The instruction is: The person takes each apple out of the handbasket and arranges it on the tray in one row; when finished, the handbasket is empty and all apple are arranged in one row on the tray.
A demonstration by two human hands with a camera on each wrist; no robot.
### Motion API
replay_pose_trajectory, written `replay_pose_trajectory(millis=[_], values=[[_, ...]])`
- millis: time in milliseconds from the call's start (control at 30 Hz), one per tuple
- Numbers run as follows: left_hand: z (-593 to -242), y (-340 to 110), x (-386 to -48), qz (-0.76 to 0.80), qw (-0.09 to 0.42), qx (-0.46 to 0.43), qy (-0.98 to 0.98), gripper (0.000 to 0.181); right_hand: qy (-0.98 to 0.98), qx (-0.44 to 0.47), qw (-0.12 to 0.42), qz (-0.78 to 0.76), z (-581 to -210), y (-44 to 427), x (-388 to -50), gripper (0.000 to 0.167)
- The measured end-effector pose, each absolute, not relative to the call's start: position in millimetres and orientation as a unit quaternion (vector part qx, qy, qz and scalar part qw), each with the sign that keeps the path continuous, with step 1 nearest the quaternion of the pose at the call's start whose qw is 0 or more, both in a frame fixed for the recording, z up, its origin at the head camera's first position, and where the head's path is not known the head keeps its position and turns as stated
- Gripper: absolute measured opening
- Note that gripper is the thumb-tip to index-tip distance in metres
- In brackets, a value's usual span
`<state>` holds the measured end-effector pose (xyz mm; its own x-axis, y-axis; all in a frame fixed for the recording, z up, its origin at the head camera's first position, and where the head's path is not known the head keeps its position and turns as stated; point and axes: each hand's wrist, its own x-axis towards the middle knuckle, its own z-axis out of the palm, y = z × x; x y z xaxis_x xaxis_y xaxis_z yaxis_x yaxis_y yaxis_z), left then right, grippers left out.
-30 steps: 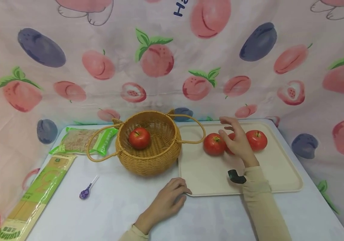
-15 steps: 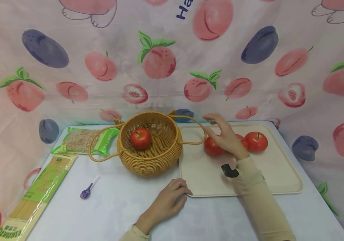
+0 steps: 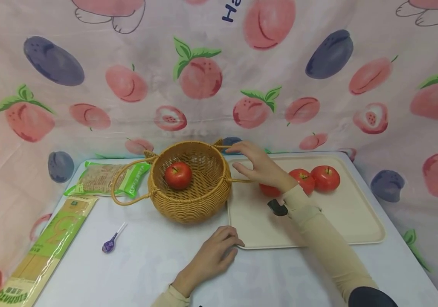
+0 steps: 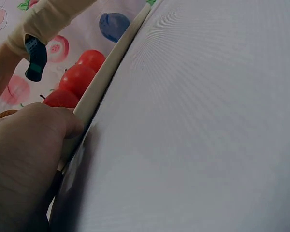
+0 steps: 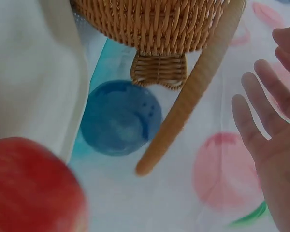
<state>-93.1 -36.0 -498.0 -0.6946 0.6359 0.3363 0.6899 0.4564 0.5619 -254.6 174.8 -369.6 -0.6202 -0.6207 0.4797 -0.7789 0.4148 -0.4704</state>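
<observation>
A wicker basket (image 3: pixel 189 209) stands on the table with one red apple (image 3: pixel 178 175) inside. Its two handles fold outward. My right hand (image 3: pixel 261 166) hovers over the right handle (image 3: pixel 242 181), hiding part of it. In the right wrist view, those fingers (image 5: pixel 256 92) are extended and apart from the handle (image 5: pixel 193 92). My left hand (image 3: pixel 215 256) rests at the near left corner of the cream tray (image 3: pixel 265 234), fingertips touching its rim. Below my right wrist, a partly covered apple (image 3: pixel 268 190) sits on the tray beside a middle apple (image 3: pixel 303 181) and a right apple (image 3: pixel 325 178).
Left of the basket lie a green-edged food packet (image 3: pixel 101 179) and a long flat noodle packet (image 3: pixel 46 251). A purple-wrapped lollipop (image 3: pixel 109 244) lies in front of them. Behind the table hangs a fruit-print cloth (image 3: pixel 203 119).
My right hand has moved left from above the apples to the basket's right handle, uncovering the middle apple. My left hand, the basket and the tray have stayed put.
</observation>
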Motion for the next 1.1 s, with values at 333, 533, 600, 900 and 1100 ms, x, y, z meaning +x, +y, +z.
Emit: replay_pose_trajectory(millis=[333,533,600,900,1100], values=[[-502.4,-36.7,-93.6,-0.349,0.047,-0.393,-0.849,0.02,-0.842,0.475,0.072,0.247,-351.0,145.3,-274.5,0.035],[-503.2,-36.1,-93.7,-0.35,0.052,-0.392,-0.849,0.019,-0.837,0.506,0.066,0.2,-342.3,130.2,-282.0,0.033],[-503.9,-35.8,-94.3,-0.348,0.055,-0.396,-0.848,0.02,-0.835,0.513,0.064,0.188,-338.3,124.6,-284.7,0.032],[-506.4,-37.4,-93.9,-0.334,0.058,-0.402,-0.85,0.019,-0.84,0.527,0.017,0.124,-323.8,98.9,-293.2,0.033],[-508.5,-35.7,-95.1,-0.335,0.082,-0.413,-0.843,0.019,-0.833,0.548,-0.01,0.077,-317.5,76.7,-299.3,0.033]])
